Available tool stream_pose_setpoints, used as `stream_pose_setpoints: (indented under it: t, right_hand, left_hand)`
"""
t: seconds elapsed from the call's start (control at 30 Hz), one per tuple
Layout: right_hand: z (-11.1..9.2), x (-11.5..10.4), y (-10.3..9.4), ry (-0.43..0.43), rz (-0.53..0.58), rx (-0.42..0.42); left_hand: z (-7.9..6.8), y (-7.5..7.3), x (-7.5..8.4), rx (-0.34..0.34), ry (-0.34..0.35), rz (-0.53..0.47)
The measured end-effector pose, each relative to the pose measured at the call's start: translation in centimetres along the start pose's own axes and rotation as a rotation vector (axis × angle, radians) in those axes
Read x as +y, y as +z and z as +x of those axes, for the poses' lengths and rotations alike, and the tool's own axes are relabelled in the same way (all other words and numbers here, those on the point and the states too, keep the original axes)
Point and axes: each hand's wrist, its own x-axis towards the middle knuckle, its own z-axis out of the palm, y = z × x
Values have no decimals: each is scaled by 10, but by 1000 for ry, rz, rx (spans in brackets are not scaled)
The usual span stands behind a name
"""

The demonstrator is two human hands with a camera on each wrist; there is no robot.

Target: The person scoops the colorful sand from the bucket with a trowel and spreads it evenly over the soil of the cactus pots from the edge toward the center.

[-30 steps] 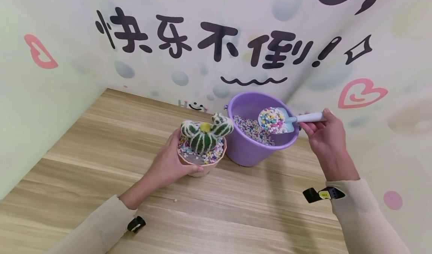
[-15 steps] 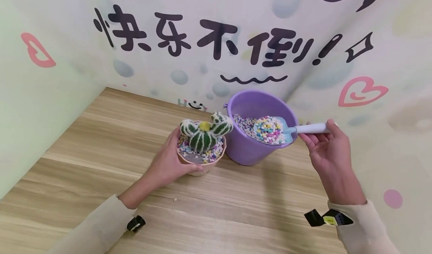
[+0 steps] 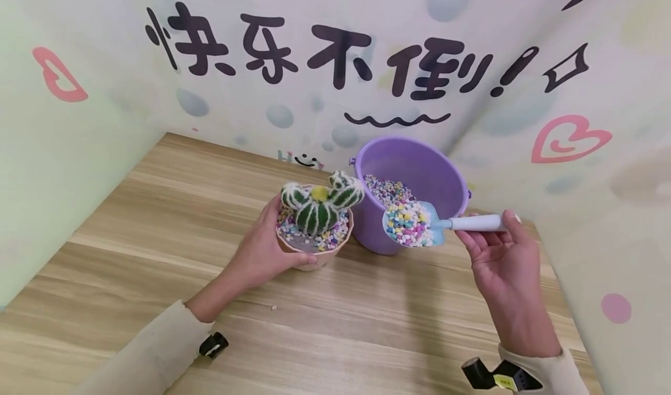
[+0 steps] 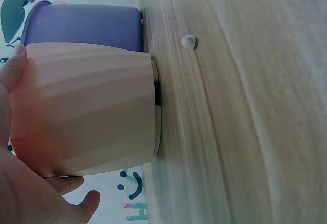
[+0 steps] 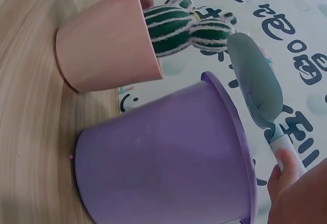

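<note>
My left hand point(image 3: 267, 243) grips a peach flower pot point(image 3: 314, 261) from its left side, thumb along the front rim. In the pot stands a green cactus point(image 3: 317, 215) with white fuzzy ribs and a yellow top, colourful pebbles around its base. The left wrist view shows the pot point(image 4: 92, 112) standing on the wood. My right hand point(image 3: 505, 261) holds a blue hand shovel point(image 3: 437, 223) by its white handle, thumb on top. A heap of pastel pebbles point(image 3: 409, 223) fills its scoop, above the near rim of the purple bucket point(image 3: 377, 229). More pebbles point(image 3: 388, 188) lie inside the bucket.
The wooden table point(image 3: 157, 255) meets printed wall cloths at the back and sides. One loose white pebble point(image 4: 189, 42) lies on the wood before the pot. The bucket stands close to the pot's right, near the back wall point(image 3: 236, 109).
My right hand has brought the loaded shovel from over the bucket's inside toward me and slightly left, to its near rim. The left hand keeps its hold on the pot.
</note>
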Motion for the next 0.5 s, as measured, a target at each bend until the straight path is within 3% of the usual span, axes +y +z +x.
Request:
stream_pose_setpoints:
  t: [0.27,0.5]
  right_hand:
    - [-12,17,-5,-24,31,-60]
    - [-19,34,-7,-45,49,-1]
  left_hand:
    - [-1,5,2,54,8,22]
    - [-4,13,9,125,-44,67]
